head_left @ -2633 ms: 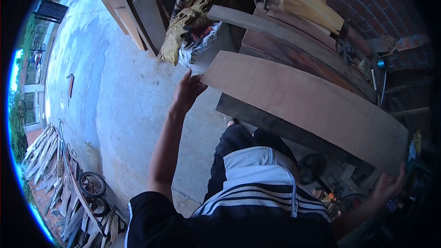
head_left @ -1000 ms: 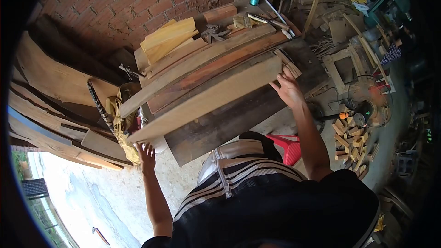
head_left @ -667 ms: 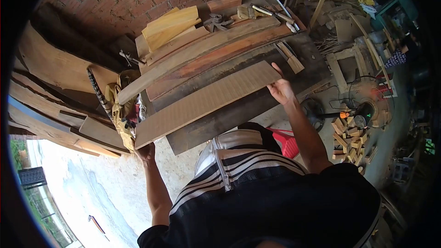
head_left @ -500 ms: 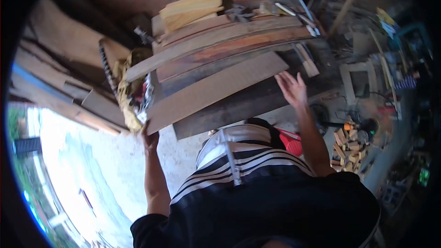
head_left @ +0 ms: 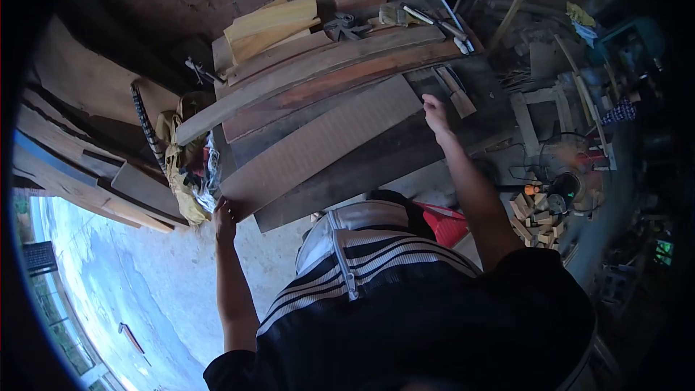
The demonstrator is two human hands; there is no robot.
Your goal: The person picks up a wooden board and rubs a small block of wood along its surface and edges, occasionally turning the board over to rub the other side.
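We clasp the plank (head_left: pixel 326 145) at its left end with our left hand (head_left: pixel 224 211), our right hand (head_left: pixel 436 112) lying open on its right end, lengthwise along the bench (head_left: pixel 376 168).

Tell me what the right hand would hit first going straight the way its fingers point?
Probably the reddish curved plank, just past the board that the right hand touches; depth is unclear.

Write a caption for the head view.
Left hand and right hand at the ends of a plank lying on a workbench.
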